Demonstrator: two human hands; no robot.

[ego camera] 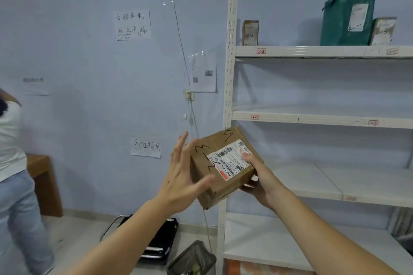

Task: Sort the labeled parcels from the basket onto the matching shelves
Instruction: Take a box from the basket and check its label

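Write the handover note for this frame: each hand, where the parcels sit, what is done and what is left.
Right hand grips the brown cardboard parcel from below, thumb on its shipping label.
Left hand is open, fingers spread against the parcel's left side.
Done: three parcels stand on the top shelf: a small box above the 2-2 tag, a green parcel and a pale box further right.
Left: read the held parcel's handwritten mark and shelve it. The lower shelves show no parcels; the basket cannot be made out.

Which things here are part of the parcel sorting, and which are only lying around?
Job: cardboard parcel, left hand, right hand, shelf rack, green parcel.
Lying about: wall notes, wire bin, wooden table.
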